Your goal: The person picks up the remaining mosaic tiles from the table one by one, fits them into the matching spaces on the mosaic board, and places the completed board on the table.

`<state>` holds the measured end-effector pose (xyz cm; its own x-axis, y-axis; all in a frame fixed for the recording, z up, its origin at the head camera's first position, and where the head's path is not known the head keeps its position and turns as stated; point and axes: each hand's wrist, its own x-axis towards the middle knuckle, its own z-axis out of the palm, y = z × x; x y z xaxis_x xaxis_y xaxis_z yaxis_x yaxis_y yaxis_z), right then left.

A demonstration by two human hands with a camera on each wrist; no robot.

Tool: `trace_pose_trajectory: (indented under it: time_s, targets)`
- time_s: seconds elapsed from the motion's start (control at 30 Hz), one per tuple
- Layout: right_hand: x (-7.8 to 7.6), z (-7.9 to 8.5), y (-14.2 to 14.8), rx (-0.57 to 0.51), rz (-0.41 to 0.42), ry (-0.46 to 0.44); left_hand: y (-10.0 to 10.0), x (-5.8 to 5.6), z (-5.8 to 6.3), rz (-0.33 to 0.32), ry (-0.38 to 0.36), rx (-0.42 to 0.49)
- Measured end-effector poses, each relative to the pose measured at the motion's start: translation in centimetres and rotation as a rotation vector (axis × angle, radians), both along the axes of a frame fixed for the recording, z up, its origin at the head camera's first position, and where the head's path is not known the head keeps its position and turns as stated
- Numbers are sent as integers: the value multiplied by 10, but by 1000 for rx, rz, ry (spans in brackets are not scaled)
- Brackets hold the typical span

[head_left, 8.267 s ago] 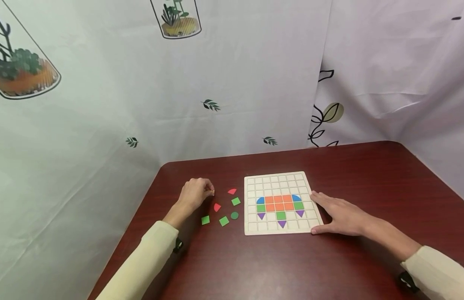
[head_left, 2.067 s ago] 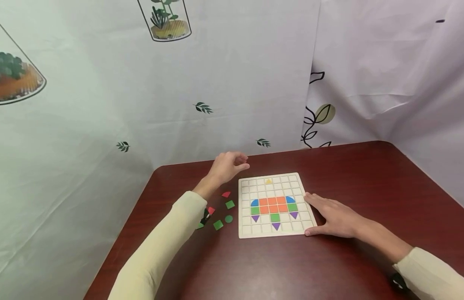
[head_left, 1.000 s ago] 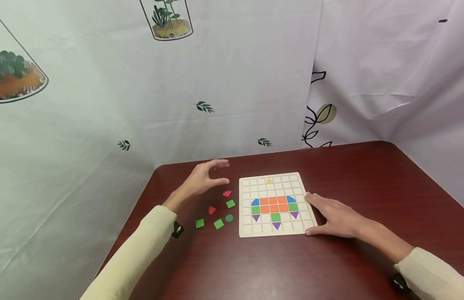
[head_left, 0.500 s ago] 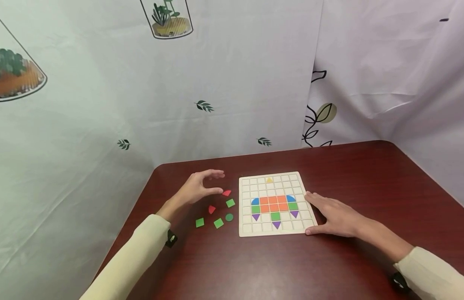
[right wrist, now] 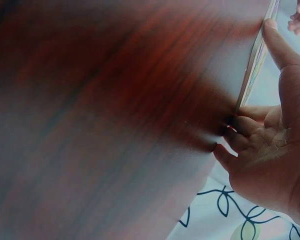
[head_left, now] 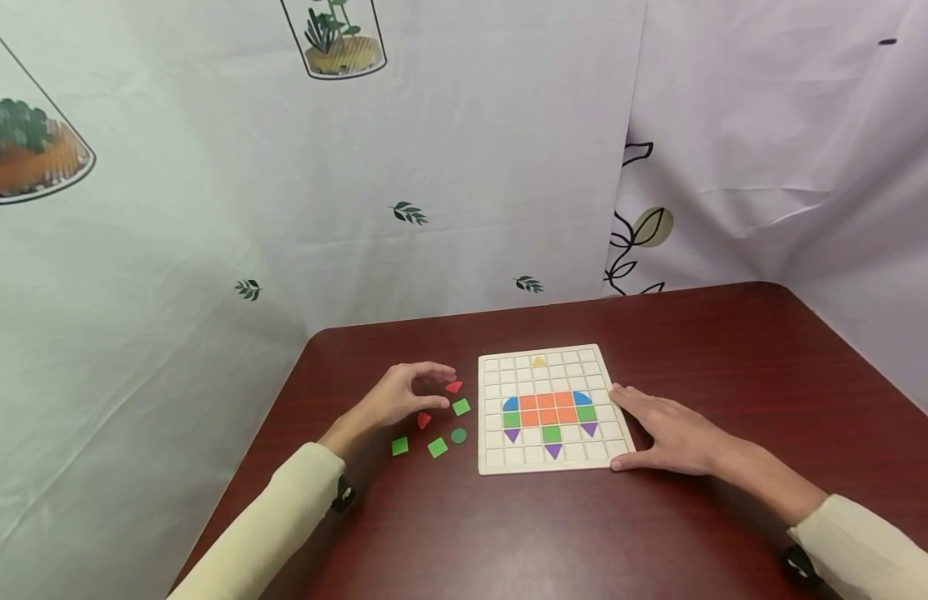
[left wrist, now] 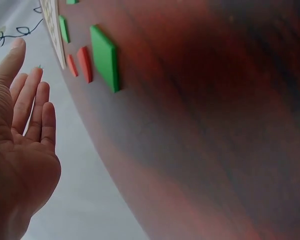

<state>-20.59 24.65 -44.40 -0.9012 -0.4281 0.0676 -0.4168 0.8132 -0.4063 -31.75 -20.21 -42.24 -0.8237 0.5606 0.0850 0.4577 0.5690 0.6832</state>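
Note:
My left hand (head_left: 403, 396), fingers spread from the thumb and holding nothing, hovers over the loose tiles left of the board. Close to its fingertips lie a red quarter-circle tile (head_left: 453, 387) and a green square tile (head_left: 461, 407); a second red tile (head_left: 423, 421) shows below the thumb. My right hand (head_left: 669, 433) rests at the right edge of the white grid board (head_left: 501, 379), thumb and fingertips touching its rim. On the board sit orange squares (head_left: 546, 408), blue quarter circles (head_left: 581, 398), green squares (head_left: 551, 433), purple triangles (head_left: 554, 451) and a yellow triangle (head_left: 539, 361) in the top row.
Two more green squares, one nearer the board (head_left: 437, 447) and one farther left (head_left: 399, 447), lie with a dark green round tile (head_left: 458, 436) on the dark red table (head_left: 554, 533). A patterned white curtain (head_left: 464, 167) hangs behind the table's far edge.
A yellow triangle has appeared in the board's top row since the oldest frame. My left hand has moved back leftward from above the board and down to the loose tiles; my right hand stays.

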Motion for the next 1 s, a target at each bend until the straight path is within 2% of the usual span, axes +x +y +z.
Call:
trace_pose_trajectory:
  time_s: [0.37,0.7,1.0]
  targets:
    - [0,0,0,-2,1,-2,10,1,-10,-30,8,-43]
    - [1,0,0,-5,7,2,17,3,-16,-15,59,-118]
    - [1,-1,0,-5,5,2,20,5,-17,0,81,-159]
